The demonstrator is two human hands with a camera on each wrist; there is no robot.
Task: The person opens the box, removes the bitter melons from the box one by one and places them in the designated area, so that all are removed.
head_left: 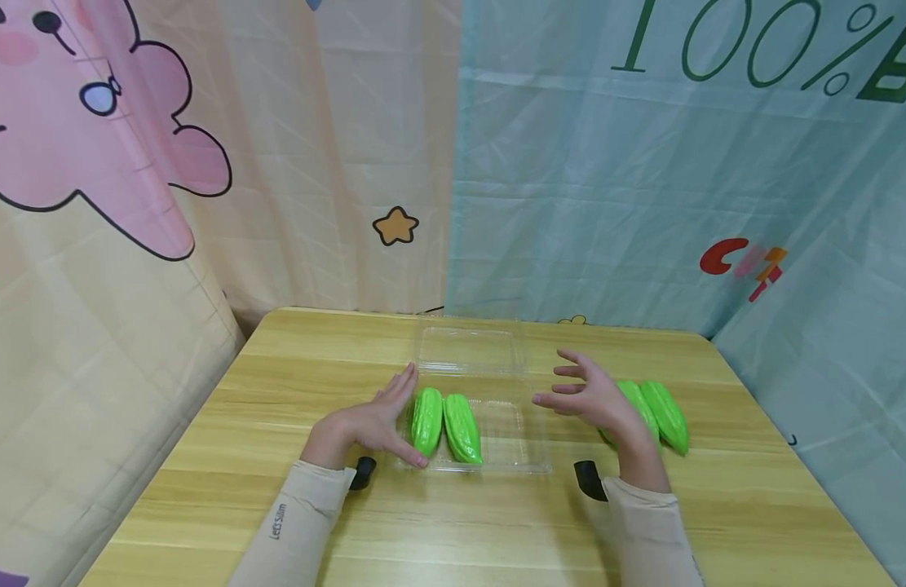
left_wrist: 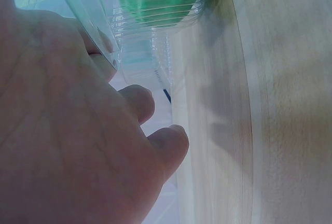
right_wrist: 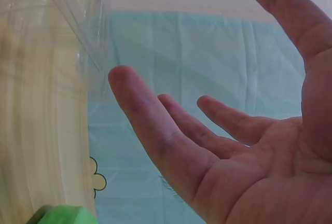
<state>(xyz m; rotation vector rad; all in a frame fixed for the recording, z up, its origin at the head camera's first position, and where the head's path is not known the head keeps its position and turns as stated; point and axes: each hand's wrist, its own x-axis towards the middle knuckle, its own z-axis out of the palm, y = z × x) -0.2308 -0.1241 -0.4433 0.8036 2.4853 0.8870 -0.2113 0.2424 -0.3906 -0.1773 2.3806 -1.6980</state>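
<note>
A clear plastic box [head_left: 506, 436] with its hinged lid [head_left: 470, 349] laid open behind it stands mid-table. In its left half lie two glossy green, ridged bitter melons [head_left: 426, 421] [head_left: 462, 429], side by side. My left hand [head_left: 368, 422] rests at the box's left rim, thumb toward the front corner and fingers extended along the side. In the left wrist view, the fingers reach beside the clear wall, partly hidden by the rim. My right hand [head_left: 588, 397] is spread in the air right of the box, holding nothing. Two more bitter melons [head_left: 665, 417] lie beyond it, one partly covered by the hand.
The wooden table [head_left: 467, 530] has rounded far corners. Printed curtains [head_left: 335, 163] hang behind it and along both sides. A black wrist-camera piece [head_left: 590, 480] sits at the right cuff, and another [head_left: 362, 473] at the left.
</note>
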